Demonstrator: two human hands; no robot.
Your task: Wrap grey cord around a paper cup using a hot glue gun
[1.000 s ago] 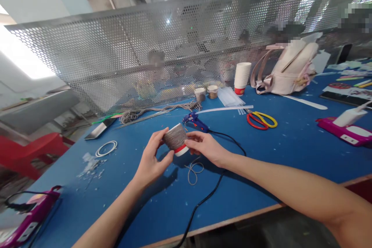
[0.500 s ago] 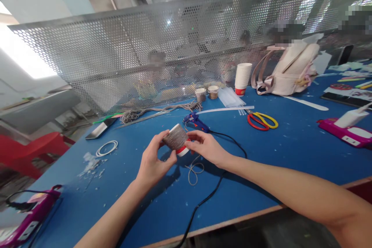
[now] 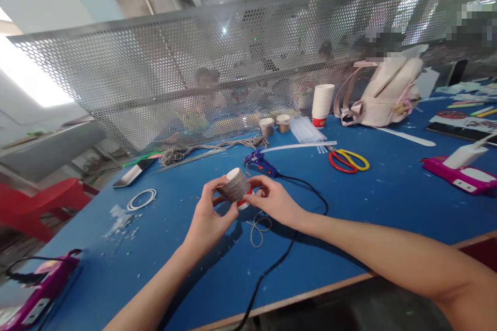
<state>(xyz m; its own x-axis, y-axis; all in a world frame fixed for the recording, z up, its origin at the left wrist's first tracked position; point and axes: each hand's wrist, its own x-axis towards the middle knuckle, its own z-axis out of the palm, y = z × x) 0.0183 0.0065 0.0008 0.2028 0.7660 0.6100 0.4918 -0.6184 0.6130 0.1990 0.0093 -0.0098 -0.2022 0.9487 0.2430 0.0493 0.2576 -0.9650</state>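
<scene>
Between my two hands, above the blue table, is a paper cup [image 3: 236, 189] wound with grey cord, its red and white end showing uncovered. It is tilted, with its pale opening toward the upper left. My left hand [image 3: 212, 212] grips the cup's left side between thumb and fingers. At the red end, my right hand [image 3: 275, 198] pinches the cup and perhaps the cord there; the fingertips are partly hidden. A loose loop of grey cord [image 3: 259, 228] hangs or lies just below the cup. Behind it lies a blue hot glue gun [image 3: 261, 163].
Red-and-yellow-handled scissors [image 3: 348, 160], glue sticks [image 3: 306, 130], stacked paper cups [image 3: 323, 105] and a pink backpack [image 3: 388, 94] are at the back right. Coiled grey cord [image 3: 174, 156] lies at the back left. A black cable [image 3: 285, 254] crosses the table [image 3: 322, 274]. Purple power strips [image 3: 462, 175] flank it.
The cup has turned slightly in my hands, so more of its opening shows. Both hands keep their hold, and the view has shifted a little.
</scene>
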